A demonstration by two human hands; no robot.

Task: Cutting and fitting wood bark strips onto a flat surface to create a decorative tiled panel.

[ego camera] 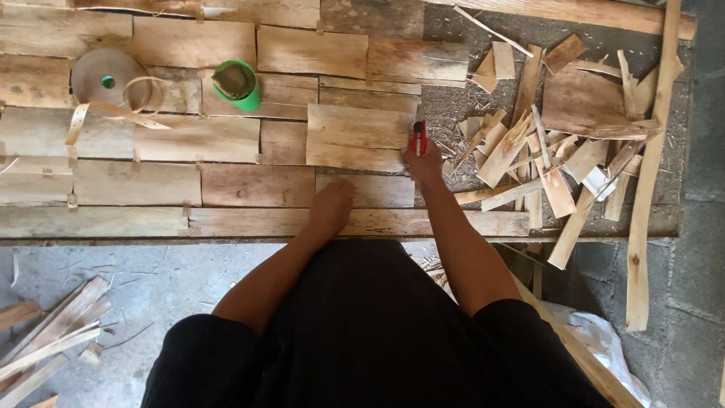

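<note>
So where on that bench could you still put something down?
On the flat veneer sheets between the tape roll and the left hand. Right of the right hand and its red cutter, the offcut pile crowds everything.

Your right grip [424, 162] is closed around a utility knife [419, 138] with a red body and a dark tip; it stands nearly upright in the picture, pointing away from you, its far end at the right-hand edge of a veneer sheet [358, 136]. That sheet is a pale, thin rectangle of wood with streaky grain, lying flat just left of your right grip and overlapping its neighbours. Your left grip [332, 204] rests palm down on a veneer strip [370, 190], a browner piece lying flat just below the pale sheet, between your two grips.
</note>
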